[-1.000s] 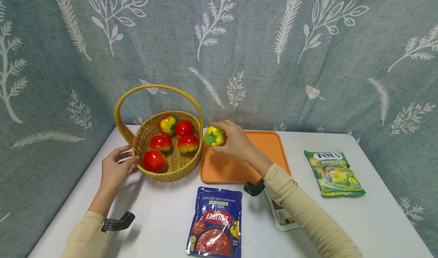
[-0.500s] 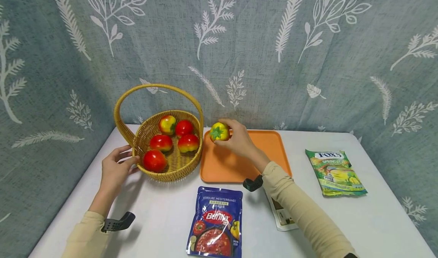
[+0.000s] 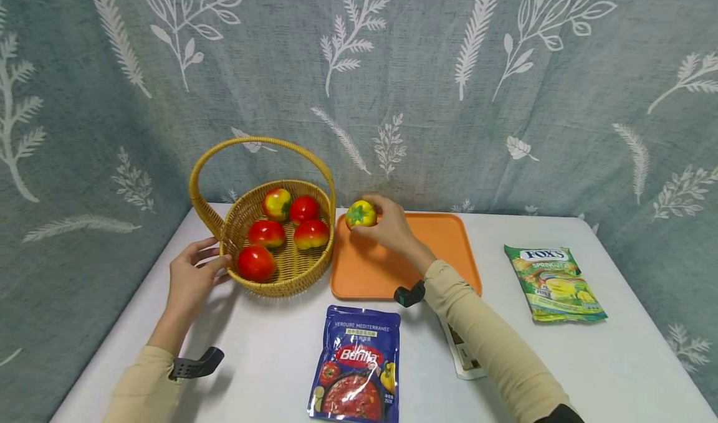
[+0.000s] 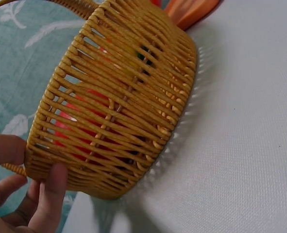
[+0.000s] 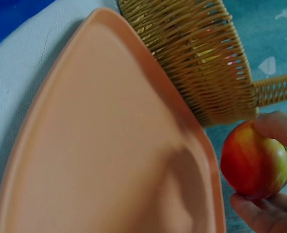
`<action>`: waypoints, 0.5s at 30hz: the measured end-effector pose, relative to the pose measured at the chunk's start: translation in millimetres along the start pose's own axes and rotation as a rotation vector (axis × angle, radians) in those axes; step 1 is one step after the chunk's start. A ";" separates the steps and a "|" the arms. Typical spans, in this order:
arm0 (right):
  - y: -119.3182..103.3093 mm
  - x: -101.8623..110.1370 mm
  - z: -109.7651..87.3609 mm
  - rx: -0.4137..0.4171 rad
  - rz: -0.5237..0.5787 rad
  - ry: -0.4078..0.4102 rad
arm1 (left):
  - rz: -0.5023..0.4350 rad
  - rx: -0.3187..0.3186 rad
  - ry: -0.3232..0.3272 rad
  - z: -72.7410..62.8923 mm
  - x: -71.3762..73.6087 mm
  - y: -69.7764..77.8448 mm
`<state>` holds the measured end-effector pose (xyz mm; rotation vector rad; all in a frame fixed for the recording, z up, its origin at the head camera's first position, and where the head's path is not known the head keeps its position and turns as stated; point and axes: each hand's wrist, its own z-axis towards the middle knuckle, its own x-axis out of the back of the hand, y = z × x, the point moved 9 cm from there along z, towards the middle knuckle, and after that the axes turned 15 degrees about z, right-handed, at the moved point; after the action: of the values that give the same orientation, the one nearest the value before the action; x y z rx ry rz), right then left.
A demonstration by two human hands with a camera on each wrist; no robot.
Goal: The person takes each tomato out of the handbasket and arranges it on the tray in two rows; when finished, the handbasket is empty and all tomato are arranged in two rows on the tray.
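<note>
My right hand (image 3: 391, 228) holds a red-and-yellow tomato (image 3: 361, 213) with a green star-shaped calyx between thumb and fingers. In the right wrist view the tomato (image 5: 256, 160) hangs near the rim of an orange tray (image 5: 109, 97), just off the wicker basket's side. At the left, my left hand (image 3: 191, 280) pinches the rim of the basket (image 3: 291, 284), thumb on the outer weave (image 4: 119, 102). Inside the basket lie several similar red and yellow tomatoes (image 3: 255, 263); its tall handle arches above them.
In front lies a blue sauce pouch (image 3: 354, 361). A green candy bag (image 3: 558, 286) is at the right. Partly under my right forearm lies a pale flat packet (image 3: 462, 357). A leaf-patterned curtain (image 3: 437, 149) hangs behind the white table (image 3: 263, 348).
My right hand, holding the tomato, has moved slightly right and back, away from the basket's rim and over the tray's far-left corner. The left hand stays on the basket.
</note>
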<state>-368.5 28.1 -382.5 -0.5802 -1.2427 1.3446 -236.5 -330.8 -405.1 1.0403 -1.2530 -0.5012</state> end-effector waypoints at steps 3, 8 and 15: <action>7.8 -2.5 1.5 -0.032 0.010 0.000 | 0.003 -0.010 0.005 -0.5 1.3 0.3; 16.4 -5.9 2.7 -0.051 0.025 0.012 | -0.006 -0.004 0.008 -1.1 3.8 -1.2; 26.2 -5.6 3.8 -0.077 0.027 0.049 | -0.011 -0.007 -0.001 -0.7 1.7 -0.2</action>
<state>-381.0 27.4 -406.5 -0.6825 -1.2554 1.3022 -235.3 -332.0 -404.3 1.0422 -1.2461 -0.5139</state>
